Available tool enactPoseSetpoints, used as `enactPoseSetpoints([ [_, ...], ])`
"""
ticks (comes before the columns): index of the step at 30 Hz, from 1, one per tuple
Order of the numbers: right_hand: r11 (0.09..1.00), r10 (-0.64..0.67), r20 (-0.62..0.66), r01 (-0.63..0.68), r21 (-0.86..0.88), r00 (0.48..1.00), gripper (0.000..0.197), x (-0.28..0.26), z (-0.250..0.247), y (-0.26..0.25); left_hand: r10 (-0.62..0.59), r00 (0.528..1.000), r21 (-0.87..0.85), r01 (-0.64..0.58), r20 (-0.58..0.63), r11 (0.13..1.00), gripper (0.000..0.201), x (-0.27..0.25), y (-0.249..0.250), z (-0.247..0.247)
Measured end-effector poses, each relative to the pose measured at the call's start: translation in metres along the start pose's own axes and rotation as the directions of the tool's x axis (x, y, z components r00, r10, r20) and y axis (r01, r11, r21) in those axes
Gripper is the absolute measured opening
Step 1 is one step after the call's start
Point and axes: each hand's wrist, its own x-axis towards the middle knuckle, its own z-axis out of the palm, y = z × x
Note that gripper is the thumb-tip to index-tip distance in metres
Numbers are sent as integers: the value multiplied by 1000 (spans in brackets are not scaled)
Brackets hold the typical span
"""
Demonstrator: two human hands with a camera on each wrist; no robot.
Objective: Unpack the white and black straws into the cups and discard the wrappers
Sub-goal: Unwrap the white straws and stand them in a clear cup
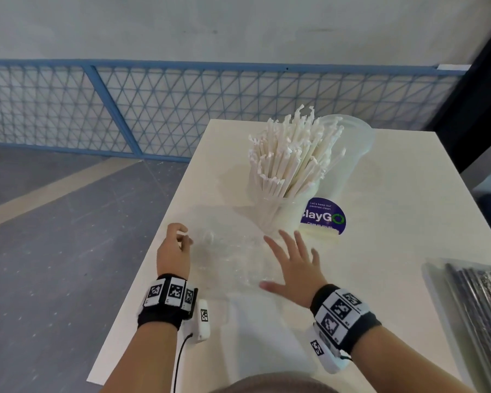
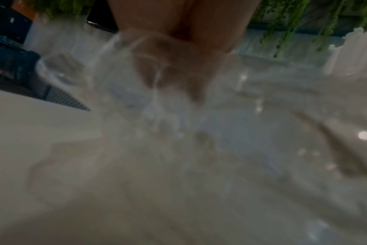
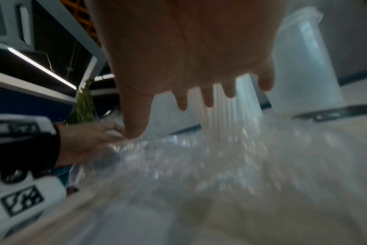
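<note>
A crumpled clear plastic wrapper (image 1: pixel 230 256) lies on the white table (image 1: pixel 380 251) between my hands. My left hand (image 1: pixel 176 245) pinches its left edge with curled fingers; in the left wrist view the wrapper (image 2: pixel 157 107) bunches up under that hand (image 2: pixel 178 33). My right hand (image 1: pixel 295 265) is spread flat over the wrapper's right end, fingers straight. Behind it, a clear cup (image 1: pixel 284 214) holds a thick bunch of white straws (image 1: pixel 289 157). A second, empty clear cup (image 1: pixel 352 154) stands just behind. A pack of black straws (image 1: pixel 482 307) lies at the right edge.
A purple round sticker (image 1: pixel 323 217) is on the table beside the straw cup. The table's left edge (image 1: pixel 153 251) runs right by my left hand, with grey floor below. A blue mesh fence (image 1: pixel 153 109) stands beyond the table.
</note>
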Motion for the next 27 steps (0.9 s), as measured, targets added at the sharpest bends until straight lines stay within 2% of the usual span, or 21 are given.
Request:
enactPoseSetpoints([
  [2, 997, 60, 219, -47, -65, 974, 99, 4, 17, 8, 6, 1000, 33, -6, -8, 999, 16, -1, 1, -1],
  [3, 995, 77, 276, -56, -82, 958, 96, 5, 24, 12, 12, 999, 92, -8, -39, 996, 15, -1, 2, -2],
  [5, 993, 84, 333, -52, -105, 939, 90, 6, 32, 17, 142, 985, 347, -100, -96, 932, 24, -3, 8, 1],
  [6, 993, 85, 344, -51, -106, 935, 89, 7, 34, 17, 255, 965, 464, -199, -60, 863, 36, -6, 12, 8],
  [7, 993, 89, 349, -55, -105, 933, 89, 8, 35, 16, 381, 924, 530, -339, 33, 777, 47, -12, 20, 14],
  [8, 993, 93, 353, -61, -101, 931, 89, 9, 36, 15, 467, 863, 559, -487, 192, 671, 56, -22, 28, 22],
  [9, 993, 102, 356, -75, -90, 929, 87, 9, 36, 12, 475, 804, 555, -591, 357, 585, 64, -33, 34, 31],
  [10, 993, 113, 352, -93, -75, 929, 84, 11, 36, 9, 415, 767, 533, -640, 491, 554, 70, -44, 38, 39],
  [12, 990, 139, 345, -127, -57, 928, 74, 12, 37, 5, 139, 727, 523, -601, 673, 604, 79, -56, 36, 54],
  [14, 987, 158, 351, -143, -67, 923, 68, 11, 39, 3, -64, 665, 559, -568, 744, 603, 84, -60, 26, 63],
  [16, 985, 171, 363, -150, -86, 916, 67, 9, 41, 5, -131, 608, 553, -585, 783, 594, 83, -56, 15, 64],
  [18, 984, 175, 369, -156, -80, 913, 69, 8, 42, 7, -169, 575, 537, -563, 800, 628, 80, -49, 8, 61],
  [22, 986, 164, 371, -160, -42, 914, 76, 7, 38, 13, -259, 592, 577, -443, 763, 686, 96, -37, 3, 50],
  [27, 962, 252, 328, -271, 13, 910, 107, -1, 36, 28, -362, 653, 646, -260, 665, 717, 123, -25, -6, 30],
])
